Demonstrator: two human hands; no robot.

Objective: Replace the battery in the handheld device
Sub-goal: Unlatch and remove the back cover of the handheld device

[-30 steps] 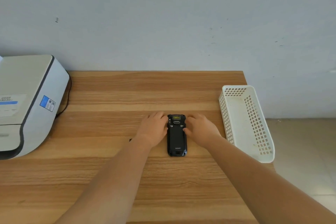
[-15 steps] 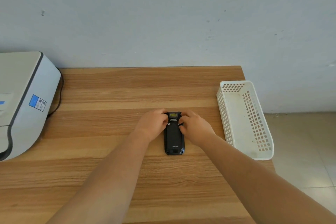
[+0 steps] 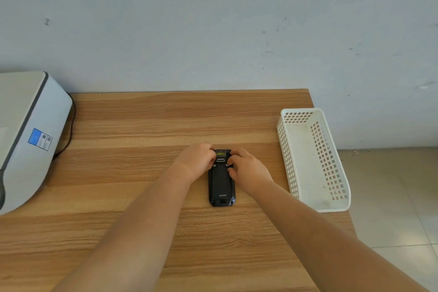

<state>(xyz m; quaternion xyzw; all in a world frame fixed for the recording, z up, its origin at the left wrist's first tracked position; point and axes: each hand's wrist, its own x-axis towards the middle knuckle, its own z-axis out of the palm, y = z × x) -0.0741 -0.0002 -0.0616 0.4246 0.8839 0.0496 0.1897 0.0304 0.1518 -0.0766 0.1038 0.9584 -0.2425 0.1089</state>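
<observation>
A black handheld device (image 3: 221, 182) lies face down on the wooden table (image 3: 142, 125), its back cover in place and its scanner end pointing away from me. My left hand (image 3: 195, 161) grips the device's upper left edge, fingertips curled by the left latch. My right hand (image 3: 248, 169) holds the upper right edge, with thumb and fingers at the right latch. No loose battery shows anywhere in view.
A white perforated plastic basket (image 3: 288, 156), with nothing in it, stands at the table's right edge. A large white and grey machine (image 3: 26, 135) with a black cable occupies the left side. A pale wall runs behind the table; tiled floor lies to the right.
Both hands closed in from the device's sides onto its upper end, with fingertips now at the two latches. The device has stayed flat in its place.
</observation>
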